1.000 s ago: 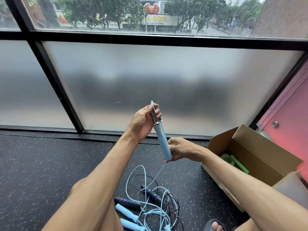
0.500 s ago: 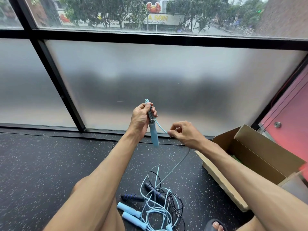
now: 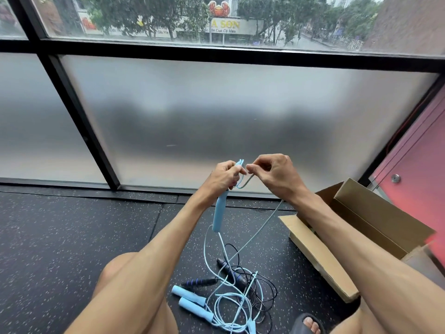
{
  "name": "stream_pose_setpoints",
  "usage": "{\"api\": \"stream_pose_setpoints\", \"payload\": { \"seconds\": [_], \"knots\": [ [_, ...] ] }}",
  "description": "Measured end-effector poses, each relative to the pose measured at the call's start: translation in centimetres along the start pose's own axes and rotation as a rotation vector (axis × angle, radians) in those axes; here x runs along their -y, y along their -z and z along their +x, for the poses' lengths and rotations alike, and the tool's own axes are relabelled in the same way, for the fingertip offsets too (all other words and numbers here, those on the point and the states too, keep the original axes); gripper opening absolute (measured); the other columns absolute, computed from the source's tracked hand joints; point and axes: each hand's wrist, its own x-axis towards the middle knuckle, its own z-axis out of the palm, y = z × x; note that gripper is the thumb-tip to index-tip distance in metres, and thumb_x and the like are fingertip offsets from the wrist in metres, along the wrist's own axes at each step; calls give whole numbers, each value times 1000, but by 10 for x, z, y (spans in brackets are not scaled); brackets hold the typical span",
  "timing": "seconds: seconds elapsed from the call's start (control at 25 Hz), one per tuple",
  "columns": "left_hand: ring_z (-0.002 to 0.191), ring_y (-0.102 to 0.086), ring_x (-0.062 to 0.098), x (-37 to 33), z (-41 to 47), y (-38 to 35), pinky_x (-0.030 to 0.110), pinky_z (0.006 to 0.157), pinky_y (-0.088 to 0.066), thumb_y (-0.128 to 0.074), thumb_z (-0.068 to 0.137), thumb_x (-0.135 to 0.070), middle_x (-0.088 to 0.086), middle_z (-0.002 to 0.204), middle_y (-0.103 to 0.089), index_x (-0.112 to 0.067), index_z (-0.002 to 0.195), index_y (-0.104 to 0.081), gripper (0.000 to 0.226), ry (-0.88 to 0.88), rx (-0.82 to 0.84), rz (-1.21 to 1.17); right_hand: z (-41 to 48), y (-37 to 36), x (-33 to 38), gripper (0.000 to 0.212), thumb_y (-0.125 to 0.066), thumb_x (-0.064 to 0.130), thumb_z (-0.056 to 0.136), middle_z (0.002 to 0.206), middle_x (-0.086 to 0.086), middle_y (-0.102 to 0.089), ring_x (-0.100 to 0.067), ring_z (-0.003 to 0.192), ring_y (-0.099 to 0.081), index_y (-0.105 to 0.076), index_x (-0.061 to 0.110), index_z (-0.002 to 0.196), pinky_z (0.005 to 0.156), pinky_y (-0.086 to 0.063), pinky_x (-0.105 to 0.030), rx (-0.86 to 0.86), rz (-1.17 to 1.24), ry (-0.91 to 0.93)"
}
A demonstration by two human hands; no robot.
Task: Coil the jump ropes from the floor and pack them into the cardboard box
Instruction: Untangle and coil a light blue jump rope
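Gripping the smooth pale-blue handle [image 3: 220,212] near its top, my left hand [image 3: 225,175] curls round it and a few folded loops of the thin cord [image 3: 262,225]; the tapered handle hangs downward. My right hand [image 3: 274,174], just beside, pinches the same glossy cord between thumb and fingertips. From there the cord drops to a loose tangle of light-blue and black jump ropes [image 3: 236,297] on the speckled black rubber floor [image 3: 72,237]. To my right the cardboard box [image 3: 361,213] sits open, its matte brown flaps spread.

Pale-blue rope handle [image 3: 219,213] — black (white-speckled) floor [image 3: 60,237]
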Motion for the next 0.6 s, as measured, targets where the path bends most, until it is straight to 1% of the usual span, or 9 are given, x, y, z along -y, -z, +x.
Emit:
{"api": "stream_pose_setpoints", "payload": {
  "seconds": [0.12,0.2,0.28,0.36,0.44,0.48,0.52,0.6],
  "knots": [
    [48,-36,5,4,-3,-6,18,49,-33,-49,103,-19,-5,57,-40,-11,84,-58,22,-4,57,98,-3,-7,-2,19,-71,19,88,57,8,-61,-3,50,-49,-71,9,71,53,-35,-14,7,32,-52],
    [48,-38,5,6,-2,-9,19,51,-34,-46,104,-18,-6,57,-42,-10,85,-56,23,-39,9,72,-6,-9,-3,18,-69,19,89,58,4,-62,-5,50,-50,-66,9,74,54,-40,-19,35,55,-93],
    [46,-36,5,6,1,-5,20,51,-32,-40,106,-15,-6,56,-41,-6,92,-58,24,-29,-88,-75,-9,-8,-3,13,-66,14,89,60,-1,-66,-10,52,-56,-62,10,78,57,-45,-23,86,75,-132],
    [45,-35,7,6,7,5,23,53,-30,-37,106,-14,-8,52,-41,-6,91,-57,26,20,-198,-315,-13,-7,-2,6,-63,7,90,64,-4,-70,-9,53,-61,-60,11,85,59,-48,-23,134,94,-156],
    [44,-36,9,8,11,15,25,54,-30,-38,106,-14,-6,51,-40,-10,85,-54,26,69,-300,-565,-18,-10,-4,11,-60,6,93,66,-4,-72,-8,46,-58,-52,11,98,54,-46,-22,162,108,-185],
    [43,-36,9,9,12,19,25,53,-30,-39,106,-14,-6,51,-40,-11,83,-52,27,88,-336,-664,-19,-12,-5,14,-59,7,95,66,-4,-73,-12,43,-55,-47,11,102,50,-45,-23,168,118,-214],
    [41,-35,9,9,13,21,24,51,-31,-38,105,-14,-6,49,-38,-13,80,-50,28,107,-359,-742,-20,-13,-7,16,-58,8,96,67,-4,-73,-17,41,-54,-44,11,104,46,-46,-27,170,126,-253],
    [38,-29,9,8,13,24,23,46,-30,-37,103,-14,-7,46,-32,-17,74,-44,30,146,-354,-826,-20,-16,-12,10,-56,8,96,68,-6,-73,-23,41,-55,-46,8,99,43,-47,-31,184,111,-339]
  ]
}}
